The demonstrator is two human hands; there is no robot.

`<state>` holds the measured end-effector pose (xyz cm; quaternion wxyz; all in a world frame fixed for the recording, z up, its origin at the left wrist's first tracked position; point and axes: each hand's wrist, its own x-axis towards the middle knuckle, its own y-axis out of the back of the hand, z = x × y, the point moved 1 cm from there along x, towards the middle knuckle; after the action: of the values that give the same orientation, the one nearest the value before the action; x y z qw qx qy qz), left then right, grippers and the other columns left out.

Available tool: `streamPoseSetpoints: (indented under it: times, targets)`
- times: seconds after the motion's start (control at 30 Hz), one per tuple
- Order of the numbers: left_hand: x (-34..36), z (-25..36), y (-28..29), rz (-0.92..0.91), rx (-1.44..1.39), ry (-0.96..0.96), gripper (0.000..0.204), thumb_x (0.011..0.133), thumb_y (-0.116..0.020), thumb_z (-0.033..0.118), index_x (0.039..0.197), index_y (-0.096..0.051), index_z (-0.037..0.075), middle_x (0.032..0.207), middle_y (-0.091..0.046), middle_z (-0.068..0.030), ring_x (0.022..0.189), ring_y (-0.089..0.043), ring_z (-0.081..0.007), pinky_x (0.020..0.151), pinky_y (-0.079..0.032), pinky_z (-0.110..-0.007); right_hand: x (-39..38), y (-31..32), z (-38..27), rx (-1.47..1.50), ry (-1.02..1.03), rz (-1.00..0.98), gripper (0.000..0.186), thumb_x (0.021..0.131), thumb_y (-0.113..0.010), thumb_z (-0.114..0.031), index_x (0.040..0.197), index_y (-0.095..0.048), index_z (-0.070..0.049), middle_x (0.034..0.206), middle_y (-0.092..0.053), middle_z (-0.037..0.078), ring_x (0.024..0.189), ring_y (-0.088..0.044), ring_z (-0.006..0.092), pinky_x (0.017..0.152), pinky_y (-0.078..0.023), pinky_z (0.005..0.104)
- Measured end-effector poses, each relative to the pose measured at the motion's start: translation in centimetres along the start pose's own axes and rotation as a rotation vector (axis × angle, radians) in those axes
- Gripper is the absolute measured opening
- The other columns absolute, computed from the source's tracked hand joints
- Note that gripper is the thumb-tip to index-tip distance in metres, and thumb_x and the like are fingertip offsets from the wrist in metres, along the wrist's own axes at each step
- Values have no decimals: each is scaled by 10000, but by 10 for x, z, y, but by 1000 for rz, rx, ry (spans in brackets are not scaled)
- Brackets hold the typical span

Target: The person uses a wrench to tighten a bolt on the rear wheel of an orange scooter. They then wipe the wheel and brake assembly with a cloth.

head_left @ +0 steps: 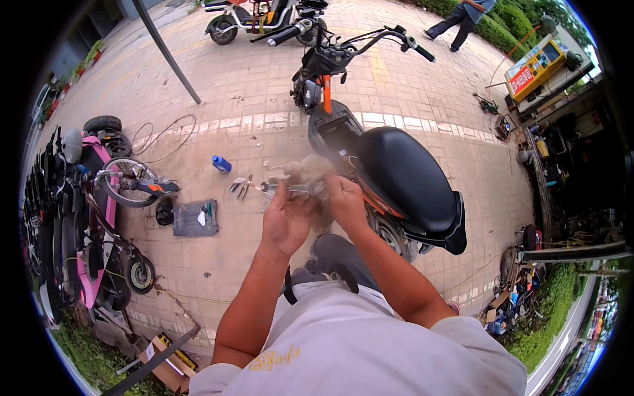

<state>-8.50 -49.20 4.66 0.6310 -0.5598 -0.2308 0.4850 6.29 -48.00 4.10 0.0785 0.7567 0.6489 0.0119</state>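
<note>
Grey, fluffy rag [310, 173] sits bunched between both hands at the middle of the head view, soft and frayed against a thin metal rod-like tool [285, 188] that runs leftward from it. Left hand [285, 218] is curled, thumb and fingers pinched round the rod and the rag's lower edge; right hand [345, 198] is closed over the rag's right side, gripping it. Just behind them stands one black electric scooter [389, 171] with a smooth, rounded matte seat, an orange stem and curved handlebars reaching far. Paving [264, 86] is pale square brick with a lighter band crossing it. On it, left of the hands, lie one pair of pliers [240, 187], one small blue bottle [221, 163], and one flat dark-grey rectangular mat [196, 218] with small bits on top, beside a round black part [164, 212]. Far left, one pink scooter [92, 198] lies dismantled, a spoked wheel [125, 181] raised, a loose wire [158, 135] looped on the brick near it. One more scooter [254, 20] is parked at the far edge, and another person [462, 20] walks far right. Near left, one open cardboard box [165, 363] rests by grass.
</note>
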Motion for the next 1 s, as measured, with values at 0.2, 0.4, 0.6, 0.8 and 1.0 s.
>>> streamPoseSetpoints:
  times: [0.2,0.4,0.6,0.8,1.0]
  targets:
    - [16,49,6,116,-42,-104,383,1013,-371,428,1211,-550,153,1267,-545,-180,1254,-458,-350,1041,-341,-517,50,-18,6,483,-203,-240,286,977,-534,-253,898,-638,2,758,-592,-6,641,-465,50,578,-381,232]
    - [51,70,-1,194,50,-90,367,1012,-390,408,1201,-542,133,1340,-493,-224,1297,-426,-380,1059,-352,-515,111,4,26,417,-249,-238,270,961,-570,-245,883,-655,0,757,-590,-19,638,-467,38,566,-362,217]
    - [90,56,-31,118,118,21,369,1025,-363,376,1180,-534,88,1298,-538,-224,1249,-490,-358,1053,-392,-468,135,35,38,560,-185,19,314,959,-582,-296,888,-665,-1,819,-609,2,692,-527,67,623,-425,238]
    - [95,43,-37,81,263,140,374,1025,-354,381,1179,-537,94,1207,-611,-166,1172,-556,-319,1045,-412,-468,105,91,15,963,-255,-11,325,965,-566,-256,1151,-555,10,1088,-618,71,978,-593,141,878,-474,288]
    - [87,10,-41,-13,388,282,361,1027,-369,314,1245,-481,49,1192,-613,-170,1113,-598,-302,1006,-452,-462,38,155,28,888,-126,353,328,960,-560,-160,1220,-506,34,1140,-613,120,1027,-608,197,901,-502,344]
